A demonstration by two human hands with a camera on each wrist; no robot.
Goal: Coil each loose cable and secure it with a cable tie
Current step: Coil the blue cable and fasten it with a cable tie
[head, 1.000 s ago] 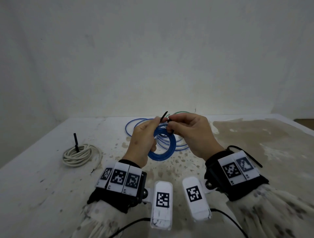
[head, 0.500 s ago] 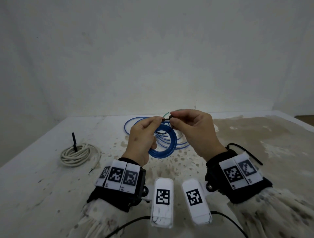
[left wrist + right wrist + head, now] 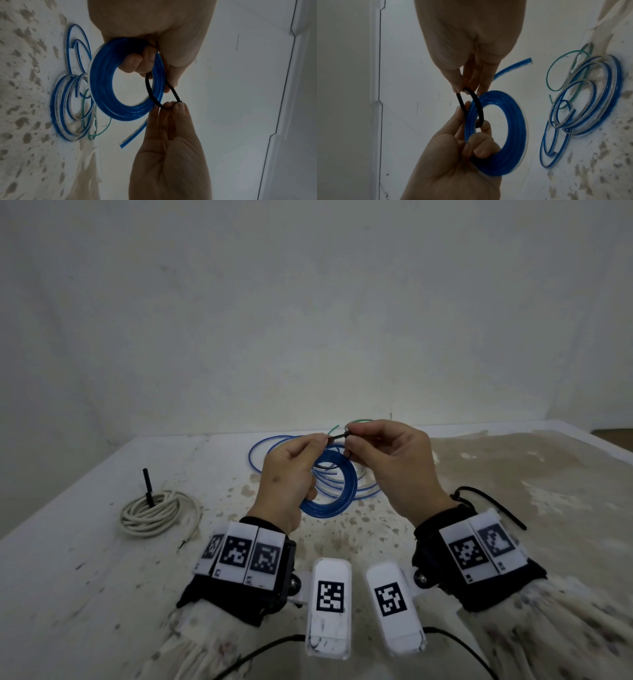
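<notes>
Blue glossy plastic cable wound into a flat round coil [image 3: 120, 86] hangs in the air above the stained white table [image 3: 85, 577], well apart from its near edge. A thin black cable tie [image 3: 154, 94] loops loosely around one side of the coil. The left hand [image 3: 287, 484] curls its fingers through the coil and pinches the tie's tail; the right hand [image 3: 397, 467] pinches the tie's other end between fingertips. Behind them lie loose blue, clear and green cable loops [image 3: 583, 97] on the tabletop. Far left sits a cream round cable bundle [image 3: 157, 511] with an upright black tie.
</notes>
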